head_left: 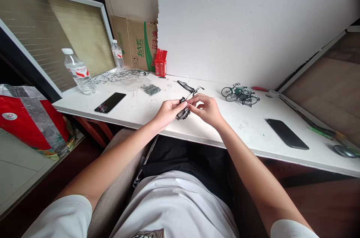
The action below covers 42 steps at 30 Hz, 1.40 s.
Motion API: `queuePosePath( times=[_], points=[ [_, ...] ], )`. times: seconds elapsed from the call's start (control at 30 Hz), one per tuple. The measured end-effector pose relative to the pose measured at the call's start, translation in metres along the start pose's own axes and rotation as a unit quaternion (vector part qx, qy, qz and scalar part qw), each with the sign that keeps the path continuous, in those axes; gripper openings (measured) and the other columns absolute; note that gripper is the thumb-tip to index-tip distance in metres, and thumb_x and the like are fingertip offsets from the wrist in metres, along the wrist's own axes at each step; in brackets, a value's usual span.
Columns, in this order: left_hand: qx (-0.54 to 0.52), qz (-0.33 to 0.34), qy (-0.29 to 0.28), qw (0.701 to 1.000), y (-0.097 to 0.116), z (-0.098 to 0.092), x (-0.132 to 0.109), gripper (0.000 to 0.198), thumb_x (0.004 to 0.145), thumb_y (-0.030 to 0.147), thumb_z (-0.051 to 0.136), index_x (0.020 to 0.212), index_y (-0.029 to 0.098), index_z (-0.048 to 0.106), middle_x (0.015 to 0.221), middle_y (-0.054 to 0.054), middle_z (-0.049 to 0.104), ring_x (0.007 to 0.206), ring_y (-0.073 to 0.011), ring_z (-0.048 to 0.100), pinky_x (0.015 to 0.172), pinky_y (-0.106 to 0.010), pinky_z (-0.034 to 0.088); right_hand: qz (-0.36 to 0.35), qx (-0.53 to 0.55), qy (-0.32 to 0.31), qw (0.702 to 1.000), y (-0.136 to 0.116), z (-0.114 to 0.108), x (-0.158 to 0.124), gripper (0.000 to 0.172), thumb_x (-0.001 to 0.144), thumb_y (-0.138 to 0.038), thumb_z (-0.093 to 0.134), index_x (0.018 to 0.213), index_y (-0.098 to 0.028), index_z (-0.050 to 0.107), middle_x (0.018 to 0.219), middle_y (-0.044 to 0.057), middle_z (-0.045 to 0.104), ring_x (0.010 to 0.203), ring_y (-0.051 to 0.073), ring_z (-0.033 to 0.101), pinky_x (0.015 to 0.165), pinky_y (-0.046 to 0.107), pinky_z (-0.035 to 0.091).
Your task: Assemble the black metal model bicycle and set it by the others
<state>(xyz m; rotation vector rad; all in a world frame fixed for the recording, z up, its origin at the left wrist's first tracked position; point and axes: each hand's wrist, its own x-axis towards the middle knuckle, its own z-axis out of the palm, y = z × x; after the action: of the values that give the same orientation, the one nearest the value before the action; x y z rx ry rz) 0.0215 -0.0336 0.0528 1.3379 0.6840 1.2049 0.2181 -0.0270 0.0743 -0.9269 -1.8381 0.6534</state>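
In the middle of the white table (225,123), both my hands meet over a small black model bicycle (183,114). My left hand (170,112) pinches it with thumb and forefinger near one spoked wheel. From the other side my right hand (206,108) brings thumb and fingertips together at the same part of the bicycle; whether a tiny piece is between them is hidden. The bicycle's other wheel (185,86) and its handlebar (199,89) point away from me, past my fingers.
Green and black model bicycles (240,94) stand to the right. Phones lie left (110,103) and right (287,134). Water bottles (80,74), thin black part frames (120,76), a small bag (152,89) and a red box (161,63) occupy the left and back. A white board (239,31) rises behind.
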Motion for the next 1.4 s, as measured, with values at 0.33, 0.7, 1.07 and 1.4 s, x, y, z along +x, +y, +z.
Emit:
queuePosePath(
  times=[0.33, 0.7, 1.07, 1.4],
  points=[
    [-0.021, -0.03, 0.084, 0.996, -0.016, -0.032, 0.022, 0.039, 0.082, 0.054, 0.087, 0.089, 0.017, 0.076, 0.083, -0.006, 0.072, 0.093, -0.0232, 0.069, 0.083, -0.034, 0.051, -0.007, -0.08, 0.088, 0.993, 0.013, -0.005, 0.004, 0.044, 0.1, -0.066, 0.064, 0.108, -0.026, 0.082, 0.107, 0.01, 0.08, 0.091, 0.025, 0.071, 0.059, 0.034, 0.049],
    [-0.085, -0.045, 0.184, 0.978, -0.014, -0.086, 0.05, 0.037, 0.073, 0.042, 0.095, 0.088, 0.014, 0.075, 0.089, -0.007, 0.077, 0.077, -0.0156, 0.067, 0.072, -0.029, 0.05, 0.054, -0.195, -0.092, 0.975, 0.097, 0.001, 0.033, 0.021, 0.096, -0.035, 0.068, 0.101, -0.022, 0.083, 0.105, 0.01, 0.083, 0.088, 0.025, 0.073, 0.082, 0.038, 0.055],
    [-0.104, -0.068, 0.181, 0.975, -0.017, -0.088, 0.05, 0.041, 0.072, 0.041, 0.098, 0.092, 0.014, 0.075, 0.09, -0.008, 0.078, 0.073, -0.0146, 0.068, 0.071, -0.03, 0.05, 0.093, -0.404, -0.17, 0.894, 0.095, 0.028, 0.074, 0.02, 0.098, -0.022, 0.066, 0.103, -0.024, 0.086, 0.112, 0.008, 0.083, 0.102, 0.028, 0.073, 0.077, 0.032, 0.05],
    [-0.101, -0.113, 0.135, 0.979, -0.008, -0.1, 0.049, 0.026, 0.086, 0.033, 0.089, 0.099, 0.014, 0.077, 0.098, -0.01, 0.08, 0.078, -0.0164, 0.072, 0.072, -0.028, 0.055, 0.055, -0.504, -0.219, 0.834, 0.082, 0.049, 0.069, 0.028, 0.103, -0.01, 0.05, 0.112, -0.012, 0.076, 0.122, 0.023, 0.074, 0.109, 0.033, 0.068, 0.083, 0.037, 0.05]
  ],
)
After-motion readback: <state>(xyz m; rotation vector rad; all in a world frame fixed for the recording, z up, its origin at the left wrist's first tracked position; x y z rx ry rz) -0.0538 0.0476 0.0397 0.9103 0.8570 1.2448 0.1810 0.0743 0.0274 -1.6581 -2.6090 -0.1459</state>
